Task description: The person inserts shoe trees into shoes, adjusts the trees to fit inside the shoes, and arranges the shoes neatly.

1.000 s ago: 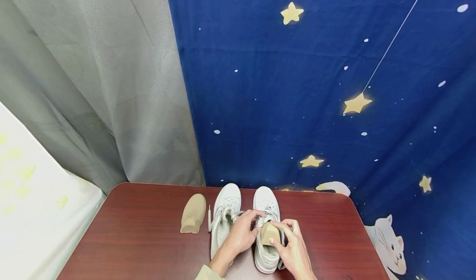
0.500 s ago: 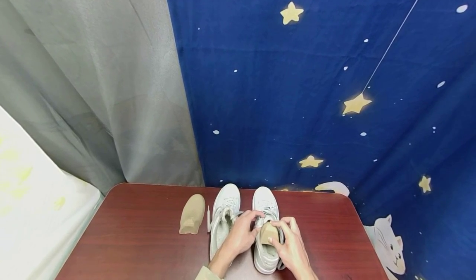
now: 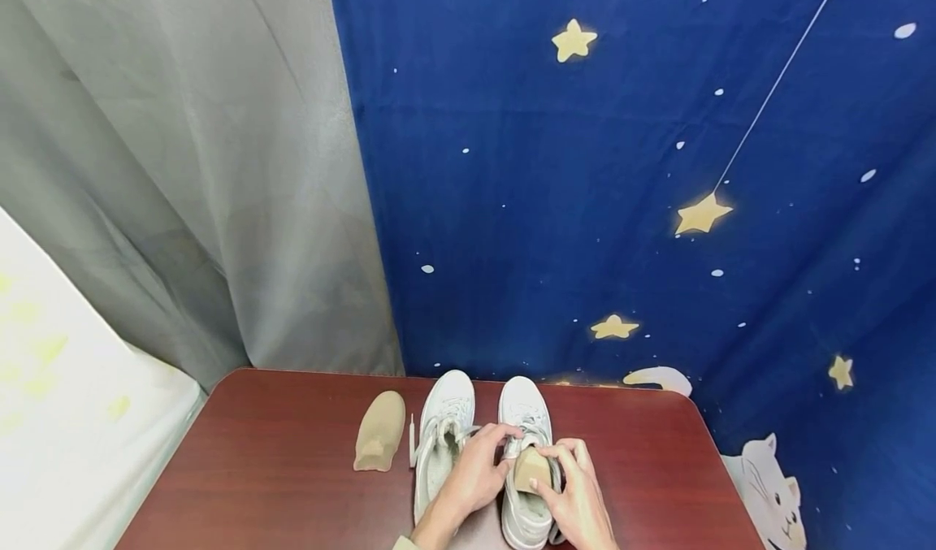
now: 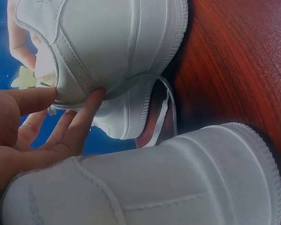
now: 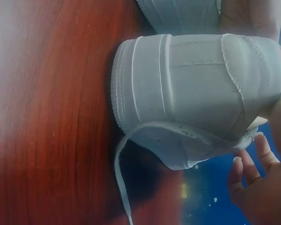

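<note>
Two white sneakers stand side by side on the table, toes pointing away. In the opening of the right sneaker (image 3: 523, 400) sits a beige shoe insert (image 3: 532, 470), partly inside under the tongue. My right hand (image 3: 580, 497) pinches this insert between thumb and forefinger. With thumb and fingers, my left hand (image 3: 478, 470) grips the side edge of the same sneaker's opening; the left wrist view shows its fingertips on the upper (image 4: 103, 42). Beside it, the left sneaker (image 3: 452, 400) is partly covered by my left forearm. The insert's front end is hidden.
A second beige shoe insert (image 3: 380, 430) lies on the red-brown table (image 3: 292, 452), left of the sneakers. A loose white lace (image 3: 412, 443) lies beside the left sneaker. Grey (image 3: 219, 168) and blue star-patterned (image 3: 512, 168) curtains hang behind the table's far edge.
The head view has tilted up slightly, so everything sits a little lower in it. Both hands keep nearly the same hold on the sneaker and the insert.
</note>
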Demonstrator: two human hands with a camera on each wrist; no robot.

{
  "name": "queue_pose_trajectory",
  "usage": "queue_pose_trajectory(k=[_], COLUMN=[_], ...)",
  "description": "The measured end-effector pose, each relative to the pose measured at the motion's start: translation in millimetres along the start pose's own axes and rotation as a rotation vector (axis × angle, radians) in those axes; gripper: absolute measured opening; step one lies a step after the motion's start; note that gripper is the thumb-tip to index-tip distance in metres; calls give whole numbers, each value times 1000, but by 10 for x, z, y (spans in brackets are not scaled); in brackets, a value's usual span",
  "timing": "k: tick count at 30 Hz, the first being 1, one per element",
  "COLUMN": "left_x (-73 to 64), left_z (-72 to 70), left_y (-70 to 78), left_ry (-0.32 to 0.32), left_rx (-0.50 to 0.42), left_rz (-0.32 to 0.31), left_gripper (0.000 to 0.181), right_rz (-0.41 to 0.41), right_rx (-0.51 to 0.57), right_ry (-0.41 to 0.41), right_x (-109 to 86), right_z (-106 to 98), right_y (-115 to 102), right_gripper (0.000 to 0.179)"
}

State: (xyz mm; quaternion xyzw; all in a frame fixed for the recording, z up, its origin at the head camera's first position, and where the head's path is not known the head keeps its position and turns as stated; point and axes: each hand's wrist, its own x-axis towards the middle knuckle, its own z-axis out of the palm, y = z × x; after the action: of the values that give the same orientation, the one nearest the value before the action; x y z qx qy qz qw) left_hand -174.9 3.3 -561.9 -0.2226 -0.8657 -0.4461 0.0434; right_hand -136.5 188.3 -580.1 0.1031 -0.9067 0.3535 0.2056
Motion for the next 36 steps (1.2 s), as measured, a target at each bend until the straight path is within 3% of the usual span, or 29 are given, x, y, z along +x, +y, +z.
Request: queue_pose_trajectory(k=[8, 21, 36], left_x=[-7, -15, -9], left_z=[-9, -9, -5], left_y=[7, 17, 12], left_ry=[28, 14, 20], left_rx=[1, 0, 2], left_rz=[37, 27, 32], left_gripper=[42, 42, 42], right_rz=[-98, -45, -96], right_rx=[-35, 35, -37], right_ry=[9, 28, 18], right_x=[27, -25, 35], right_z=[21, 59, 64], right_y=[69, 72, 107], right_gripper=[51, 51, 50])
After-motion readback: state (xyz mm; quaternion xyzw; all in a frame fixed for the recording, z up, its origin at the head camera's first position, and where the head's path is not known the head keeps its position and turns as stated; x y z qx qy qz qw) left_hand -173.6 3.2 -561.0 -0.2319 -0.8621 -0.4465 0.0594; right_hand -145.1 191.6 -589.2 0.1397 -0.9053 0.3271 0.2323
